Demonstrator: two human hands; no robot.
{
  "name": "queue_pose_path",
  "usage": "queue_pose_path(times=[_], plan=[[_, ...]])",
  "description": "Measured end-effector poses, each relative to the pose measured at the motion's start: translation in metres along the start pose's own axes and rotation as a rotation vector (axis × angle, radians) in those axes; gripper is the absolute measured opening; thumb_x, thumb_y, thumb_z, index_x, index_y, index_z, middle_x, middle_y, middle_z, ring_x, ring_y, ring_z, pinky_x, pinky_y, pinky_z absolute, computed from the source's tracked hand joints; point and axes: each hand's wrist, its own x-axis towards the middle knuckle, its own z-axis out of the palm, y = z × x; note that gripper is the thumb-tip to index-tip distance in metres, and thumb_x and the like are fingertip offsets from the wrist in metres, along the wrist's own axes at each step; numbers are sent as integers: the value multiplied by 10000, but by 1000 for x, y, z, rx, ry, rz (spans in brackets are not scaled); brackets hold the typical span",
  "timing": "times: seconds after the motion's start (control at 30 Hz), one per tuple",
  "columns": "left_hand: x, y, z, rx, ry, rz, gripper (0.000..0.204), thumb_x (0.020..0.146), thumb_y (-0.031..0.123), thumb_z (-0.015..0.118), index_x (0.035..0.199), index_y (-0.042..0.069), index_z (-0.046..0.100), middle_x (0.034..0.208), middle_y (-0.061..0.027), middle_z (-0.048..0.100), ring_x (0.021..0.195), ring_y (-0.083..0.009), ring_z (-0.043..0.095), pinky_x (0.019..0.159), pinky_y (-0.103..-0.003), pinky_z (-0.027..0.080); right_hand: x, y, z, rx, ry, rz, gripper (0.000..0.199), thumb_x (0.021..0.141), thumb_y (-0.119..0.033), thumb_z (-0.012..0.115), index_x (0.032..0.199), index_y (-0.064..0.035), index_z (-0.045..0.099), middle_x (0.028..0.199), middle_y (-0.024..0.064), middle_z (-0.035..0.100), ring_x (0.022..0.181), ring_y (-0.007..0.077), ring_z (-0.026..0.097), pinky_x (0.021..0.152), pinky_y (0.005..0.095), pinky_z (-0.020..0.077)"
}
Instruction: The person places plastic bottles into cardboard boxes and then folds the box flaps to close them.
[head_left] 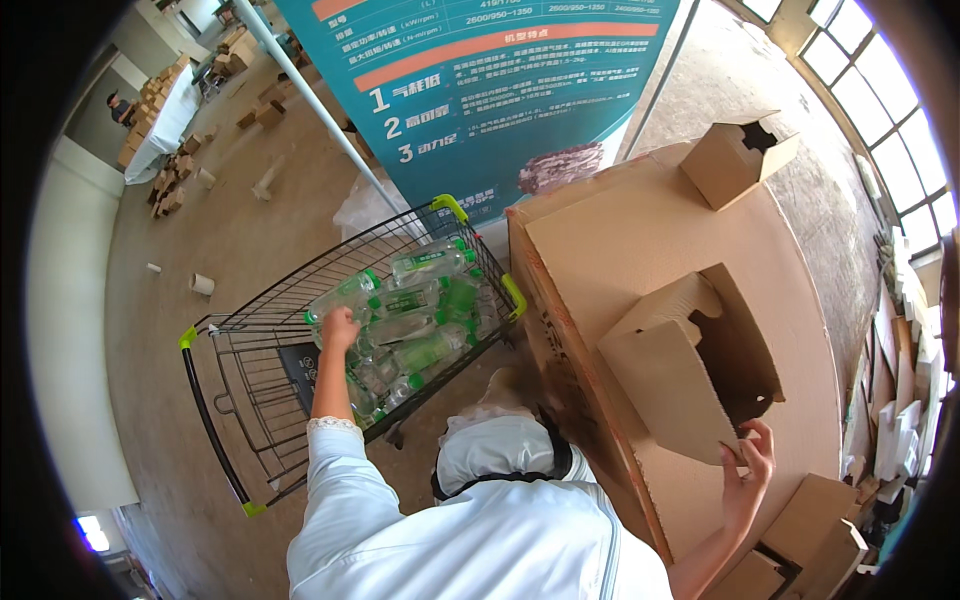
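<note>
With our right hand we pinch the near edge of an open box on the cardboard surface. Our left hand curls closed on a bottle among others in the cart, a teal banner beyond.

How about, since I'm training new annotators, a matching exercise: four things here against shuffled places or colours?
Column one
1. Left hand
2. Right hand
3. Green-capped bottles
4. Tall banner

Column two
A. Heaped inside the wire cart
B. Teal with orange bands
C. Holding the edge of an open box
D. Touching one of the bottles

Pairs: 1-D, 2-C, 3-A, 4-B
</note>
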Motion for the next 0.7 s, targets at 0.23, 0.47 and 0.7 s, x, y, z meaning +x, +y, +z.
queue_pose_path(times=[0.23, 0.47, 0.7], plan=[[13, 22, 6, 168, 184, -92, 676, 712, 28, 765, 1310, 82, 453, 1374, -126, 474, 1313, -326, 422, 1063, -399, 413, -3, -14, 3, -65, 53, 147, 196, 747, 104, 694, 815, 60, 517, 1152, 161, 596, 737, 191, 573, 634, 278, 524], [76, 9, 13, 395, -68, -83, 652, 733, 78, 772, 1314, 97, 476, 1330, -114, 536, 1288, -308, 466, 1090, -523, 351, -6, -26, 6, -181, 34, 204, 193, 745, 110, 684, 823, 71, 512, 1175, 173, 601, 752, 212, 632, 660, 282, 517], [58, 9, 16, 388, 161, 280, 728, 558, 144, 870, 1194, 106, 520, 1211, -125, 605, 1195, -319, 514, 1028, -456, 378, -10, -31, 11, -177, 141, 248, 156, 711, 69, 718, 812, 32, 607, 1203, 124, 626, 739, 228, 658, 690, 340, 528]])
